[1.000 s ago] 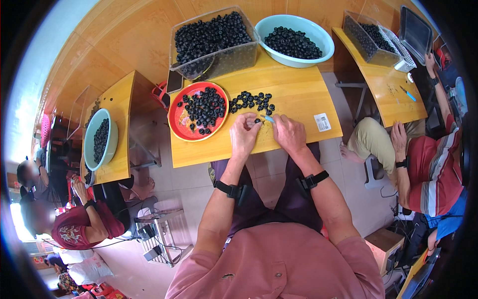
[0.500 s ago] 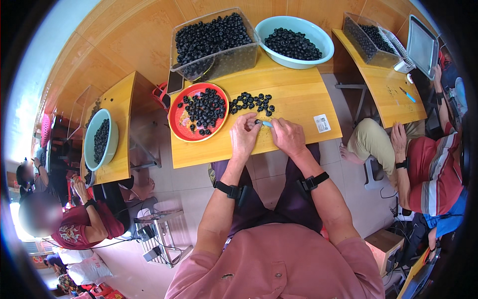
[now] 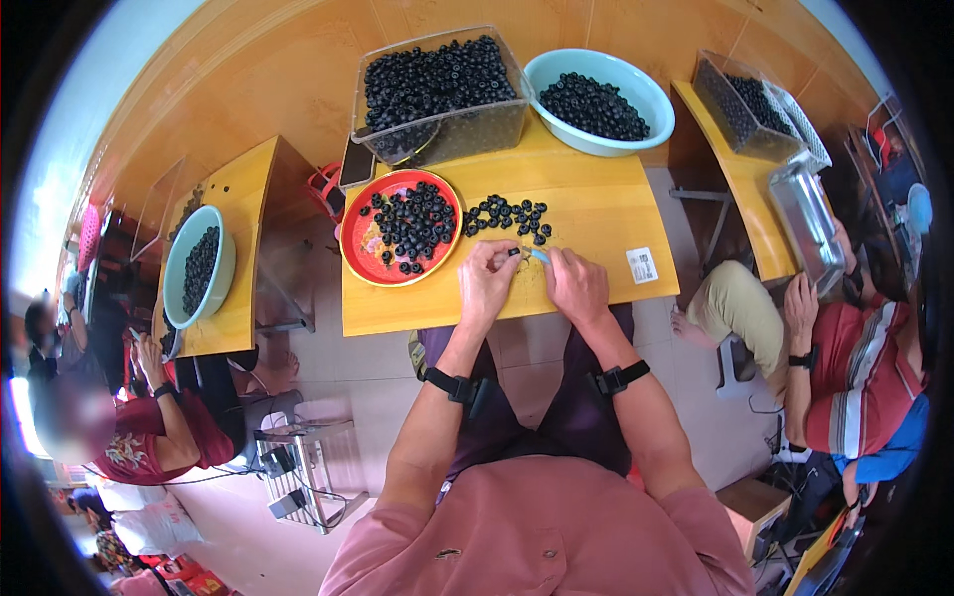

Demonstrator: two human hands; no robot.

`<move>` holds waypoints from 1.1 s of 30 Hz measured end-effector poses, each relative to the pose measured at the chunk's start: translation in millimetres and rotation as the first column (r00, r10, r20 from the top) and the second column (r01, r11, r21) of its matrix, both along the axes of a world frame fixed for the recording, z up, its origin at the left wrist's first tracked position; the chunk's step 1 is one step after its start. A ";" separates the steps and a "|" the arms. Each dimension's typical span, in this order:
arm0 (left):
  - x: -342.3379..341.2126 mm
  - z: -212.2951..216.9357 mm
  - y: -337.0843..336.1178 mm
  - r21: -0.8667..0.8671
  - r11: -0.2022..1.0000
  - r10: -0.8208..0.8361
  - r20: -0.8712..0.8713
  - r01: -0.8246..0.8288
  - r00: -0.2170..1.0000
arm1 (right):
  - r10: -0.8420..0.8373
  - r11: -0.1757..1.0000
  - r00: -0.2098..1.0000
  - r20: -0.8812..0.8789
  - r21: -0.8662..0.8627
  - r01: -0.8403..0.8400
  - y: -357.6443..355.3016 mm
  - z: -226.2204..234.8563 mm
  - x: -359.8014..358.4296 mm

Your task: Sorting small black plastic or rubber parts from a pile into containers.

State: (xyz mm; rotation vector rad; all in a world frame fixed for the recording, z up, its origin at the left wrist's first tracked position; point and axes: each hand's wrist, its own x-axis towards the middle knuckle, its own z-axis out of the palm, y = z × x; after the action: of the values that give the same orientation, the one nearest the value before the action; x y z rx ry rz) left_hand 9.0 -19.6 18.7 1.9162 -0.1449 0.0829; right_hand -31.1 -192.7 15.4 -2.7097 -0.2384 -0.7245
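Observation:
Over the front half of my yellow table (image 3: 596, 214), my left hand (image 3: 483, 282) pinches a small black ring-shaped part (image 3: 514, 252) between thumb and fingertips. Closed around a slim knife with a light blue handle (image 3: 538, 255) is my right hand (image 3: 579, 285); the knife's thin tip points at the part, a small gap apart. Several loose black parts (image 3: 505, 213) lie just beyond my hands. To their left, a red round tray with a gold rim (image 3: 350, 248) holds many more such parts. Small scraps dot the tabletop near my fingers.
At the back stand a clear plastic bin (image 3: 467, 139) and a light blue basin (image 3: 651, 94), both full of black parts. A white label (image 3: 642, 265) lies at right. Co-workers sit on both sides; the right one handles a metal tray (image 3: 807, 223). Another basin (image 3: 221, 288) stands left.
My hands have drawn slightly apart, and the knife tip has come away from the black part. The right co-worker's metal tray has come down over that table. My view has shifted slightly.

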 end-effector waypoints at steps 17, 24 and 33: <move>1.0 -12.8 1.2 -0.068 0.997 0.024 0.032 -0.022 0.999 | 0.011 1.000 1.000 -0.005 -0.016 -0.011 5.2 0.9 2.1; 1.8 -10.5 -2.8 -0.091 0.995 -0.001 0.278 0.028 0.961 | 0.003 0.999 1.000 0.017 -0.036 -0.002 -2.2 -0.7 0.5; 2.2 -10.6 -1.7 -0.083 0.996 0.004 0.236 0.016 0.972 | 0.047 0.997 0.998 0.041 -0.067 -0.045 3.5 2.5 1.0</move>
State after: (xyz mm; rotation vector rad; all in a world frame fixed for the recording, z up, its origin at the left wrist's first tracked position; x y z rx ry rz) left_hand 11.1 -21.3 8.1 1.8167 -0.3024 0.3088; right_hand -30.0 -189.2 17.8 -2.7432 -0.3395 -0.7746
